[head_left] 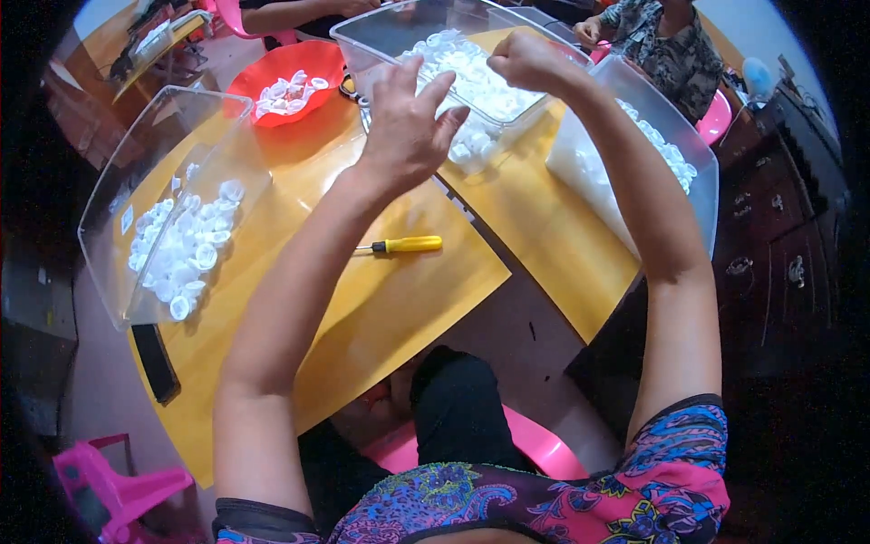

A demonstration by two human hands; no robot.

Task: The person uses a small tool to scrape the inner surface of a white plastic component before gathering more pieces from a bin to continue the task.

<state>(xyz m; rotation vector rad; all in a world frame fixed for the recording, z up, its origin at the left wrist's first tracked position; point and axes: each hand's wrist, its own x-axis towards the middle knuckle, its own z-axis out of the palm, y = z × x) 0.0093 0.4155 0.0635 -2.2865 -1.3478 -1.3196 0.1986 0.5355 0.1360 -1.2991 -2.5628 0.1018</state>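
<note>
My left hand [408,131] is raised over the far part of the yellow table, fingers spread and nothing seen in them. It is close to the near left corner of a clear plastic bin [352,47] heaped with small white round plastic pieces [458,65]. Above the right part of that bin, my right hand [527,63] is closed, its fingers curled inward. Whatever it may hold is hidden. Below my left wrist lies a screwdriver [412,244] with a yellow handle, its shaft partly covered by my forearm.
At left, another clear bin [101,263] holds white pieces, with a black phone [156,363] nearby. A red bowl [246,83] contains more pieces. A third bin [580,163] stands right. A gap splits the tabletops. Two people sit across; a pink stool [122,485] is lower left.
</note>
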